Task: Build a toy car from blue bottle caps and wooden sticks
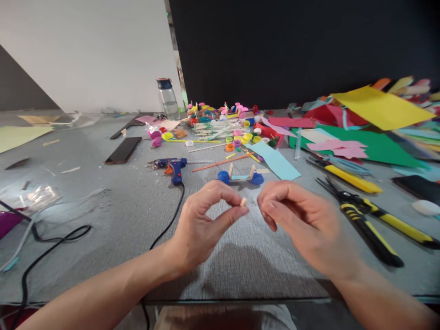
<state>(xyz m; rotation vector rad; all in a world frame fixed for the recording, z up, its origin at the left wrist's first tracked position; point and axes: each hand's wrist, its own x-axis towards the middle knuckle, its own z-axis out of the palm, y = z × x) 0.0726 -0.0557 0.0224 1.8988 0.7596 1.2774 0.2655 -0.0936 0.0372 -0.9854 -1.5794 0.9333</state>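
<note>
My left hand (202,224) pinches a small pale wooden stick piece (244,202) between thumb and fingertips, its short end showing. Just to the right, my right hand (305,220) is closed, fingers curled and thumb pressed against them; whatever they hold, if anything, is hidden. Beyond both hands stands a small craft piece with blue bottle caps (223,177), short upright wooden sticks and a light blue strip. A blue hot glue gun (176,172) lies on its side left of it, its black cord running toward the table's front edge.
Yellow-and-black pliers (357,224) and a yellow-handled tool (354,178) lie at the right. Colourful caps and sticks are heaped at the back near a water bottle (168,98). A phone (123,150) lies left; coloured paper (381,107) piles up back right. Cables (57,239) cross the left side.
</note>
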